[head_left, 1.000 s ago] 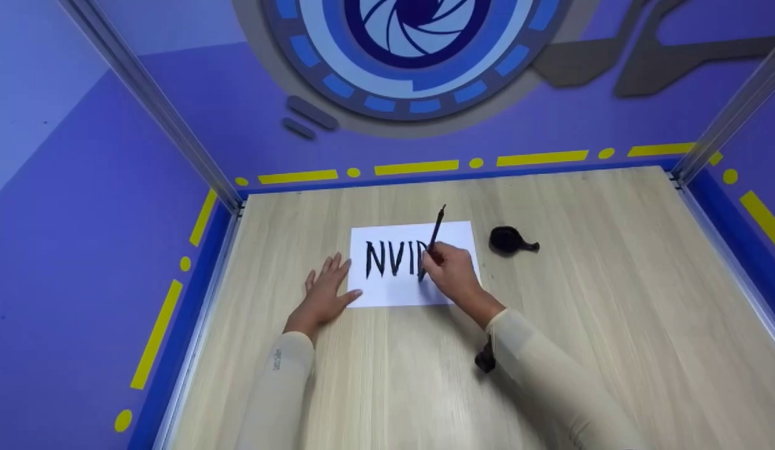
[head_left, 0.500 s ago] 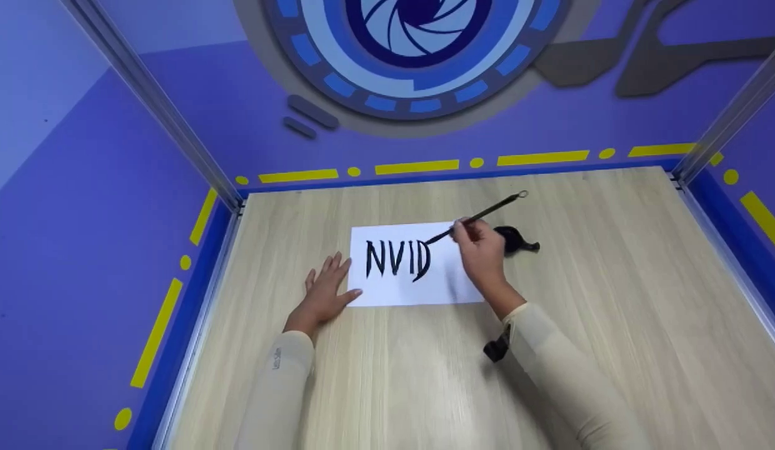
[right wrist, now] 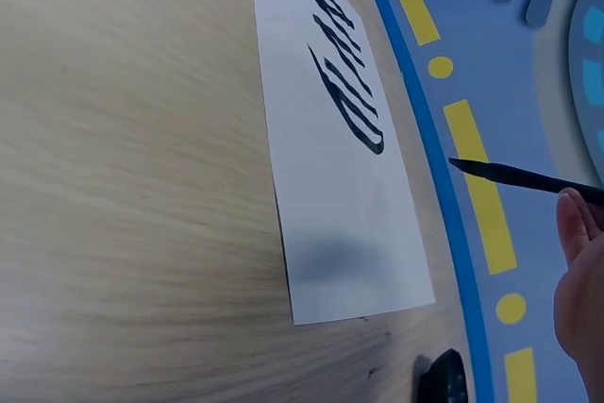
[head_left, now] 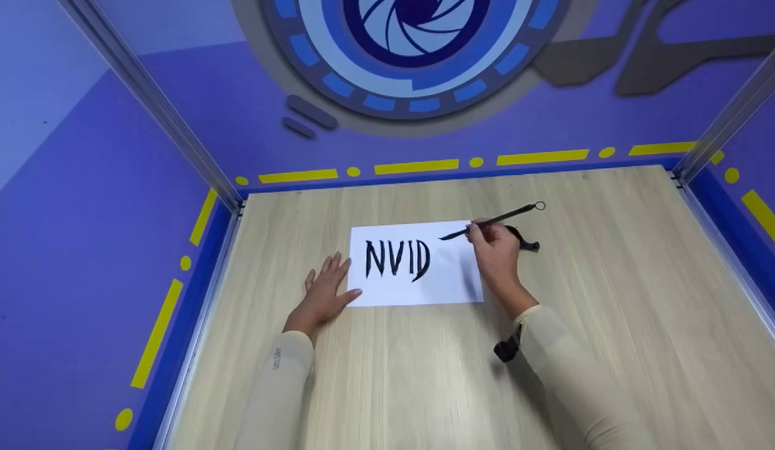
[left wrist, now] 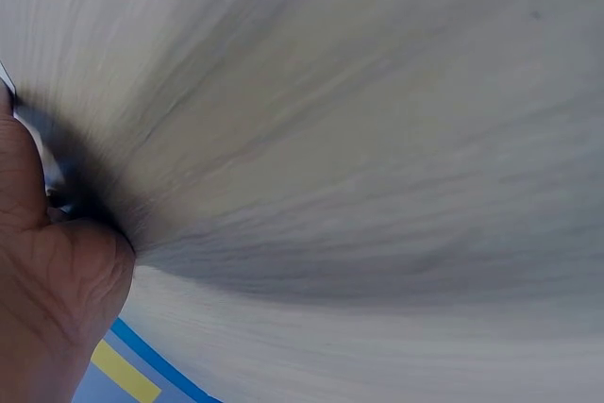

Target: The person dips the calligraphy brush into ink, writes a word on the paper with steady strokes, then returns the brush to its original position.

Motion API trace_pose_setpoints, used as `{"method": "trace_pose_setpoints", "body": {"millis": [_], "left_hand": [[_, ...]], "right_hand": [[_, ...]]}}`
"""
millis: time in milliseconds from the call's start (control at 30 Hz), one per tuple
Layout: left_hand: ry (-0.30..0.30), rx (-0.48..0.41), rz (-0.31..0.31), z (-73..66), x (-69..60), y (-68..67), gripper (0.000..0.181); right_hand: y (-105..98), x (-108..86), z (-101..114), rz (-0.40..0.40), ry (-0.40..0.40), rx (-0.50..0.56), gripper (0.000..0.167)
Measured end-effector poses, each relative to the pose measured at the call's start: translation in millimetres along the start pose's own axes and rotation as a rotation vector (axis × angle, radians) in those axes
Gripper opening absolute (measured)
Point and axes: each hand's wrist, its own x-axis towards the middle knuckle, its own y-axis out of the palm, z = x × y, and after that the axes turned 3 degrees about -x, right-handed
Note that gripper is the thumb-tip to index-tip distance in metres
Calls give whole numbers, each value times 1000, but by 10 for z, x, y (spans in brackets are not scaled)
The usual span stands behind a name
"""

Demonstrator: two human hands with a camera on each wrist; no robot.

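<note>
Since half a second ago, the right hand [head_left: 497,253] and its brush [head_left: 511,215] have shifted rightward, drawing the tip farther from the black letters [head_left: 397,259]; the left hand [head_left: 324,294] and the paper [head_left: 387,295] lie as they did.

At left, the left hand rests palm down, released and gripping nothing, its fingers spread. Its thumb lies over the paper's lower left edge and a fingertip meets that edge higher up, while the others reach onto the table [head_left: 400,387]. The white paper lies flat in the middle of the table, the letters NVID painted across its left part. Above its upper right part, the right hand pinches the brush between thumb and fingers. The brush slants, its dark tip raised clear of the sheet and its ringed end up to the right. Behind that hand a black dish [head_left: 529,246] sits partly hidden on the table.

Pale sleeves [head_left: 581,384] cover both forearms. Wood grain runs along the tabletop. Around it stand a blue left wall [head_left: 112,250], a back wall [head_left: 206,106] bearing a round emblem [head_left: 419,107] above yellow dashes [head_left: 417,167], and a right wall [head_left: 759,147].
</note>
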Motion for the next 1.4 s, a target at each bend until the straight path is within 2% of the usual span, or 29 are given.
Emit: {"method": "trace_pose_setpoints", "body": {"millis": [267, 600, 767, 1000, 1100, 1400], "left_hand": [[-6, 8, -3, -22, -4, -7, 82], [-16, 1, 2, -29, -17, -15, 83], [-10, 0, 4, -16, -4, -8, 83], [-14, 5, 14, 3, 9, -3, 83], [-5, 1, 10, -2, 7, -8, 83], [-17, 2, 7, -19, -14, -9, 83]], "right_hand": [[-7, -32, -17, 42, 7, -38, 17], [59, -23, -80, 56, 17, -65, 16], [114, -22, -119, 51, -9, -49, 16], [181, 13, -179, 37, -42, -94, 16], [206, 27, -192, 23, -29, -101, 16], [290, 65, -186, -5, 84, -14, 21]]}}
